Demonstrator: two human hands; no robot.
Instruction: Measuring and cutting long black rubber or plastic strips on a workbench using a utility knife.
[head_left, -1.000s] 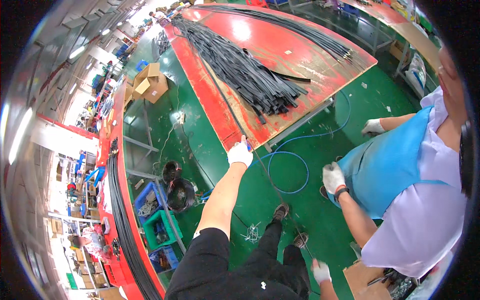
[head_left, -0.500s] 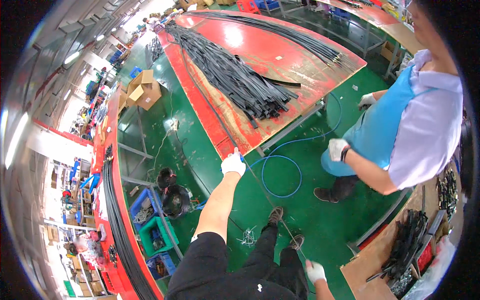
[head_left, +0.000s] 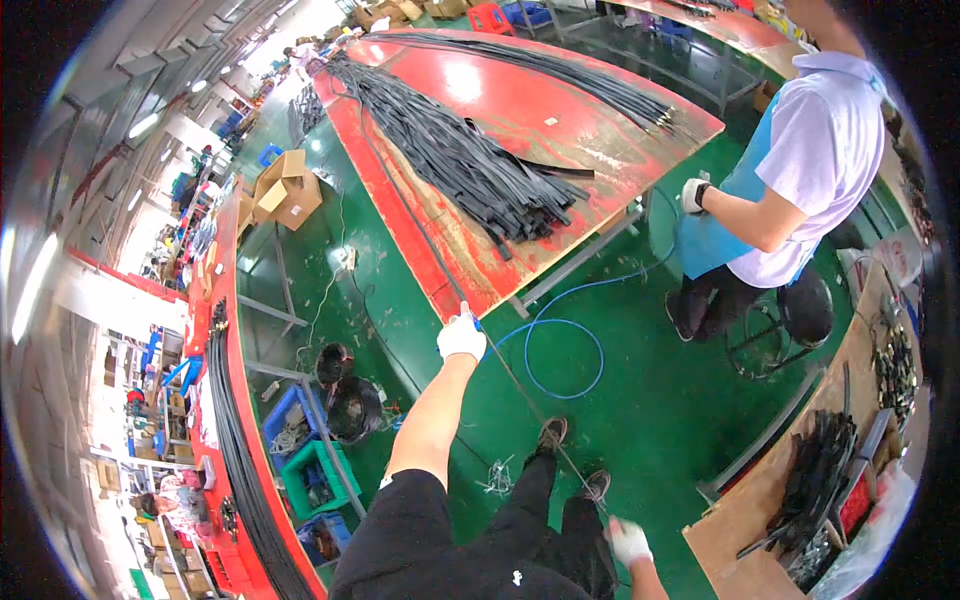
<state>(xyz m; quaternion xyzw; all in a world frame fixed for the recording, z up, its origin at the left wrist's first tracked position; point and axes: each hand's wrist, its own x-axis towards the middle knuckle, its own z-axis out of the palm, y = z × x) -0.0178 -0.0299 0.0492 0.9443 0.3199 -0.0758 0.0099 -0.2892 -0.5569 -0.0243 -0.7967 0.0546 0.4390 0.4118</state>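
Red table (head_left: 520, 110) fills 12 o'clock, its near corner just beyond the left hand. Pile of black strips (head_left: 460, 160) lies across the table, fanning toward 1 o'clock. Coworker (head_left: 790, 190) in a blue apron sits at 2 o'clock on a stool, gloved hand raised. Blue hose (head_left: 560, 350) loops on the green floor, centre. One long thin black strip (head_left: 420, 230) runs from the table's left edge down to 5 o'clock. Left hand (head_left: 461, 336), white glove, centre, fingers clamped on that strip. Right hand (head_left: 630, 541), gloved, at 5 o'clock by the strip's lower end; grip blurred, cannot tell.
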